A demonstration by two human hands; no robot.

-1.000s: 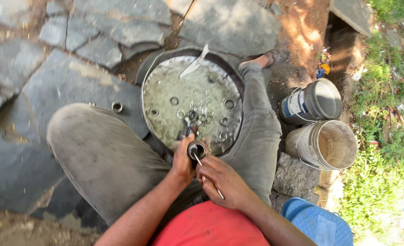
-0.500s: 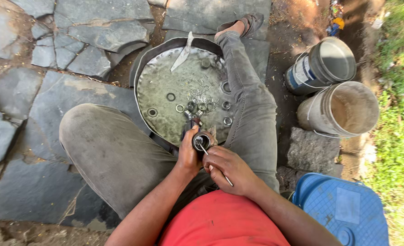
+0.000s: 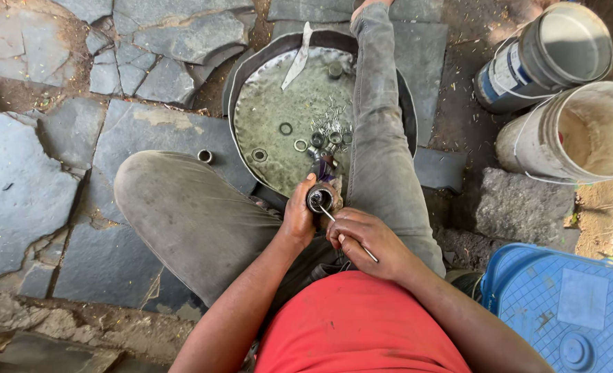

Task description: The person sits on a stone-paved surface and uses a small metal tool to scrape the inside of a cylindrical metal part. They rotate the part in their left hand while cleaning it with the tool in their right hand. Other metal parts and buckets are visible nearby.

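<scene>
Bearing [image 3: 319,199] sits in left hand [image 3: 298,217], right hand [image 3: 363,237] alongside.

Even open shade, sun glare at right edge, sharp focus, slight wide-angle bending

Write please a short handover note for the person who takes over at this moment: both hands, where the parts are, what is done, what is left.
Left hand: holds a round metal part upright over the lap.
Right hand: holds a thin metal rod, tip inside that part.
Round pan between the legs: rings, small pins and a metal blade in murky liquid.
One small ring lies on the stone floor.
Done: cannot tell.
Left: parts remain in the pan.
</scene>
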